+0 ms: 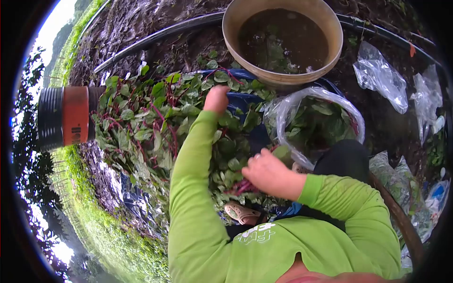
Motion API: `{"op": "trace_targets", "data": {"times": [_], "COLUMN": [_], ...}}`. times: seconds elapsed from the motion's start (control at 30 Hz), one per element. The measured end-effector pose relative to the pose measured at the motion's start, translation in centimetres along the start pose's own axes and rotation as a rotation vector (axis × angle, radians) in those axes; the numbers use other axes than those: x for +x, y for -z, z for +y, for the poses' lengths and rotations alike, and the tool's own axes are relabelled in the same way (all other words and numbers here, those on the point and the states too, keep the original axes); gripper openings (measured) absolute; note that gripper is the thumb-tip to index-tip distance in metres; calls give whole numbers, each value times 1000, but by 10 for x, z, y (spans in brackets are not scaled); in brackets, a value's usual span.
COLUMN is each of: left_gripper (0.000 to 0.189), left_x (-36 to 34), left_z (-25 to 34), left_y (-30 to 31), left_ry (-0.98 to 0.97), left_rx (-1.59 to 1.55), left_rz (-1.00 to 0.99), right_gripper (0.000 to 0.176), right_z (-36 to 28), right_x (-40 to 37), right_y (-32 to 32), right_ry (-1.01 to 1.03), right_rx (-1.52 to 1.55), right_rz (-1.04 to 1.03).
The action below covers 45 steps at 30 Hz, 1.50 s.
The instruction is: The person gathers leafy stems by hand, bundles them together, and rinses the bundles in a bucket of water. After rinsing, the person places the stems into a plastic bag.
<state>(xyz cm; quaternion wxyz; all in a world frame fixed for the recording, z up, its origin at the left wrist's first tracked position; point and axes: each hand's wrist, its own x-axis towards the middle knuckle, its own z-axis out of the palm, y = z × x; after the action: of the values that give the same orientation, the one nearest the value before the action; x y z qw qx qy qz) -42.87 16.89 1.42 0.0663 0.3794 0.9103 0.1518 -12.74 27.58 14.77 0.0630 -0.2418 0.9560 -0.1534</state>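
Note:
A wide heap of leafy greens with red stems [155, 118] lies on a blue sheet in front of me. My left hand [217, 99] is at the heap's far right side; its fingers point down among the leaves and are mostly hidden. Closer to my body, my right hand [273, 174] has its fingers curled around a bunch of red-stemmed greens [243, 187], with stems poking out below the fingers. Just beyond that hand stands an open clear plastic bag [283, 113], its rolled rim spread wide, with leafy greens inside.
A large round tub [228, 35] of murky water sits at the far side. Clear plastic bags [381, 75] lie on the muddy ground to the right, with filled bags [396, 179] nearer me. A black and orange drum-shaped container [75, 115] is at the left.

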Motion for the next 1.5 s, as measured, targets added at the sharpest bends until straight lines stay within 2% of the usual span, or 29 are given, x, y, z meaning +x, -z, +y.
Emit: {"op": "trace_targets", "data": {"times": [0.03, 0.13, 0.17, 0.2, 0.23, 0.27, 0.3, 0.37, 0.43, 0.5, 0.6, 0.63, 0.67, 0.8, 0.83, 0.87, 0.93, 0.97, 1.0, 1.07, 1.1, 1.17, 1.2, 1.23, 1.3, 1.33, 1.4, 1.47, 1.5], "left_gripper": [38, 26, 29, 34, 35, 37, 42, 39, 30, 20, 13, 15, 21, 36, 35, 32, 30, 30, 36, 50, 54, 64, 67, 70, 73, 67, 61, 55, 50], "left_x": [26, 85, 96, 106, 116, 119, 115, 113, 113, 101, 52, 36, 16, -89, -117, -146, -196, -215, -231, -252, -262, -280, -285, -288, -281, -272, -251, -241, -238], "left_z": [-7, -19, -38, -39, -42, -46, -44, -43, -35, -19, 14, 23, 34, 70, 82, 90, 100, 110, 113, 114, 114, 111, 107, 103, 89, 73, 39, 40, 30], "left_y": [-12, -60, -94, -104, -112, -120, -114, -92, -65, -34, 9, 24, 38, 85, 98, 102, 103, 103, 99, 78, 77, 73, 73, 73, 74, 71, 61, 88, 91], "left_ry": [-10, -55, -127, -109, -101, -93, -151, -209, -198, -133, -114, -152, -61, 173, 119, 309, 348, 395, 432, 424, 489, 612, 603, 592, 594, 650, 341, 458, 601], "left_rx": [111, 333, 521, 629, 660, 692, 646, 655, 555, 275, -188, -269, -354, -859, -852, -1070, -1199, -1340, -1343, -1384, -1414, -1478, -1444, -1408, -1374, -1233, 8, 250, 420], "left_rz": [-52, -164, -87, -122, -88, -62, 45, -22, -40, -60, 205, 233, 167, -5, 27, -32, -53, -42, -23, 150, 153, 153, 117, 77, 34, 115, 707, 813, 744], "right_gripper": [5, 20, 24, 28, 27, 27, 26, 21, 20, 20, 15, 13, 10, 6, 5, 5, 6, 8, 9, 12, 15, 15, 16, 13, 11, 10, 9, 9, 10], "right_z": [-5, -15, -18, -20, -20, -17, -13, -8, -6, -7, 7, 8, 8, 16, 15, 15, 14, 14, 5, -9, -15, -25, -29, -33, -38, -43, -61, -82, -93], "right_x": [1, 2, 1, 3, 7, 8, 11, 17, 24, 30, 39, 48, 58, 60, 57, 54, 50, 48, 47, 45, 44, 44, 43, 40, 34, 31, 20, 10, 4], "right_y": [-7, -2, -4, -3, -3, -4, -3, 1, 4, 4, 7, 6, 6, 18, 22, 25, 23, 19, 13, 3, -2, -11, -14, -18, -19, -17, 4, 21, 27], "right_ry": [7, 99, 127, 153, 179, 182, 191, 195, 168, 127, 165, 125, 94, 74, 94, 110, 172, 228, 269, 331, 374, 421, 443, 331, 290, 267, 288, 338, 351], "right_rx": [14, -27, -98, -163, -125, -115, -104, -99, -113, -149, -132, -92, -58, -101, -112, -125, -98, -59, -64, -85, -55, -80, -95, -139, -170, -184, -249, -340, -366], "right_rz": [-2, -113, -139, -168, -286, -300, -312, -305, -279, -229, 11, -17, -46, 164, 236, 309, 420, 349, 376, 435, 433, 556, 615, 371, 293, 251, 224, 233, 230]}}
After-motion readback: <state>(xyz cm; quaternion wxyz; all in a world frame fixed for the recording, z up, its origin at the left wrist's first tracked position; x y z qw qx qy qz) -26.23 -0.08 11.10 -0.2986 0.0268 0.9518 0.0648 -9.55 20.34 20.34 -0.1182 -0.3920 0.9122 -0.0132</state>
